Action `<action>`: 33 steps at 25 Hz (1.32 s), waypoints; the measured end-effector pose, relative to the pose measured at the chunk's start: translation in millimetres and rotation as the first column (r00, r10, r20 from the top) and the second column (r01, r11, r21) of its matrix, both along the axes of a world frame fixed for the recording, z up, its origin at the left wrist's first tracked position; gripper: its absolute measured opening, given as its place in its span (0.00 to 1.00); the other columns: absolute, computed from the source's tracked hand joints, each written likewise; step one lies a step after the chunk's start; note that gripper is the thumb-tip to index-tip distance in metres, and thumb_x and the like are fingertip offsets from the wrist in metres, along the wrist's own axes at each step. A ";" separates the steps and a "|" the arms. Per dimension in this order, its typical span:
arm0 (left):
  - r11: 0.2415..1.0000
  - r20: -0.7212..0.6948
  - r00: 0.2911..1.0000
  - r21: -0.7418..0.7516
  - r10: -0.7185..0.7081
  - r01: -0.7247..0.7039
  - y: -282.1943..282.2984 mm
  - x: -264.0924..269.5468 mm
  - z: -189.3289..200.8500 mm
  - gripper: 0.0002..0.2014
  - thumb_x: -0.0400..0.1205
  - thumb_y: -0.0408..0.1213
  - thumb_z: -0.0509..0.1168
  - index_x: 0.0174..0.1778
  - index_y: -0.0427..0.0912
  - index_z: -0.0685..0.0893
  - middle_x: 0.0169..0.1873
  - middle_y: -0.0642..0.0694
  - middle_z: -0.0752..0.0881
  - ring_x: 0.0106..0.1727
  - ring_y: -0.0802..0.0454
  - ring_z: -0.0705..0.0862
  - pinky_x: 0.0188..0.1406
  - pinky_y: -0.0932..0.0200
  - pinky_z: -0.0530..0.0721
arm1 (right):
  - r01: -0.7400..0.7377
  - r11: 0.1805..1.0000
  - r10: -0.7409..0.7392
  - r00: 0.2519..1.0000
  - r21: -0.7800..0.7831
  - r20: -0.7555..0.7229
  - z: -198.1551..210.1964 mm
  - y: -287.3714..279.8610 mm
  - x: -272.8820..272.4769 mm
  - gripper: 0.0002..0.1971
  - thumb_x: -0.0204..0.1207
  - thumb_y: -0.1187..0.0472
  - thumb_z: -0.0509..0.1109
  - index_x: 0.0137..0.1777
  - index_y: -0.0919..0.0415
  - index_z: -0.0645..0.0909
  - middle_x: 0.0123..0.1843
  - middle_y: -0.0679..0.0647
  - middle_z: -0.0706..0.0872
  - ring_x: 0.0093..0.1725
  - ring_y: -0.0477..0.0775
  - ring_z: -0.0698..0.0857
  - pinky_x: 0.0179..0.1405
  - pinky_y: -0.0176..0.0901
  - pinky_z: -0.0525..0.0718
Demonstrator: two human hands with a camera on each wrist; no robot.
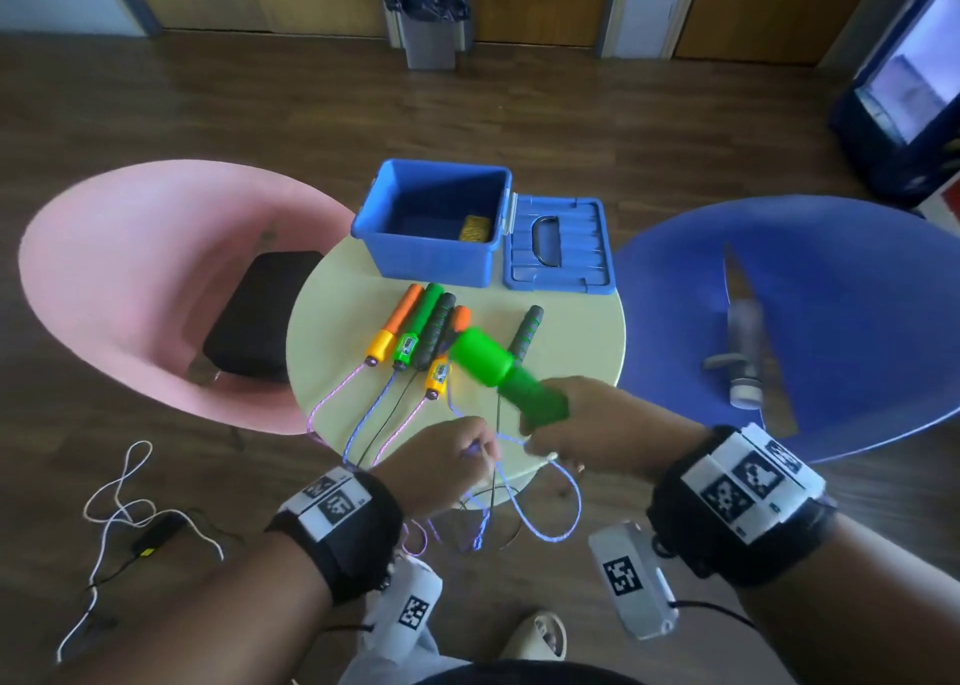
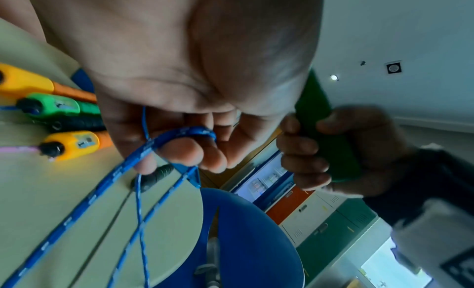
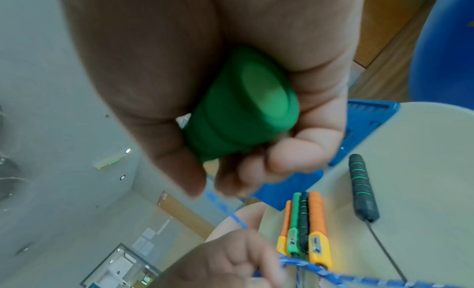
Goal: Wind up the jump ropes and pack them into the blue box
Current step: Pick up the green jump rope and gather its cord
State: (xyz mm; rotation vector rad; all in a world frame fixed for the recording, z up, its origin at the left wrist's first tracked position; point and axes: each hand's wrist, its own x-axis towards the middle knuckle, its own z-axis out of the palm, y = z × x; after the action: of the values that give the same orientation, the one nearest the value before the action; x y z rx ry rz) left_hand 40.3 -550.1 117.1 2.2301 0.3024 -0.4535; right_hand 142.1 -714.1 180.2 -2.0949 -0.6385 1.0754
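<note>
Left hand (image 1: 449, 458) fingers pinch the blue rope (image 2: 84, 199) taut while the right hand (image 1: 597, 424) grips its green handle (image 1: 506, 372), ready to wind.

Green handle (image 3: 238, 109): smooth matt plastic. Blue rope (image 2: 102, 191): woven cord, speckled white. Blue box (image 1: 431, 263): glossy moulded plastic. Black handle (image 3: 361, 187): ribbed foam-like grip. Floor (image 1: 208, 107): wood-grain boards.
</note>
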 end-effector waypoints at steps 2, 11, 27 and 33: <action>0.998 -0.012 0.999 -0.062 -0.029 0.028 27.4 -24.5 13.7 0.08 0.77 0.36 0.62 0.39 0.57 0.78 0.29 0.57 0.80 0.31 0.59 0.76 0.37 0.56 0.79 | 0.185 0.981 -0.194 0.961 0.063 0.195 -3.3 -10.6 1.4 0.07 0.71 0.61 0.76 0.40 0.55 0.79 0.35 0.52 0.80 0.32 0.51 0.76 0.37 0.47 0.78; 0.983 0.379 0.924 -0.181 0.047 0.024 19.8 -23.7 71.4 0.13 0.81 0.20 0.61 0.43 0.45 0.77 0.32 0.51 0.85 0.31 0.58 0.82 0.34 0.66 0.78 | -0.114 0.871 0.219 0.961 0.478 -0.169 13.4 21.1 -29.0 0.06 0.62 0.71 0.71 0.38 0.64 0.79 0.38 0.45 0.85 0.33 0.40 0.81 0.36 0.30 0.77; 0.867 0.077 0.864 0.000 0.497 -0.498 76.3 -125.5 -22.1 0.17 0.87 0.46 0.60 0.35 0.40 0.79 0.22 0.51 0.74 0.24 0.57 0.73 0.31 0.65 0.73 | 0.535 0.571 -0.061 0.784 0.623 -0.618 39.8 60.0 -18.3 0.30 0.64 0.67 0.66 0.70 0.61 0.80 0.70 0.49 0.84 0.62 0.57 0.88 0.58 0.51 0.82; 0.987 0.192 0.976 0.108 0.100 -0.122 55.5 -88.8 39.7 0.17 0.86 0.45 0.59 0.30 0.50 0.74 0.24 0.61 0.82 0.28 0.64 0.79 0.29 0.68 0.71 | -0.294 0.953 0.282 0.949 0.072 0.142 8.5 98.8 -64.2 0.11 0.71 0.60 0.75 0.50 0.65 0.86 0.38 0.57 0.87 0.32 0.49 0.81 0.35 0.45 0.83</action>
State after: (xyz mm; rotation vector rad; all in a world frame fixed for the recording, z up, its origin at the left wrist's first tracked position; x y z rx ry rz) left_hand -48.5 -494.6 156.8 2.3379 0.3611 -0.1681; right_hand 77.9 -615.3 188.7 -2.0450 -1.0669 1.0469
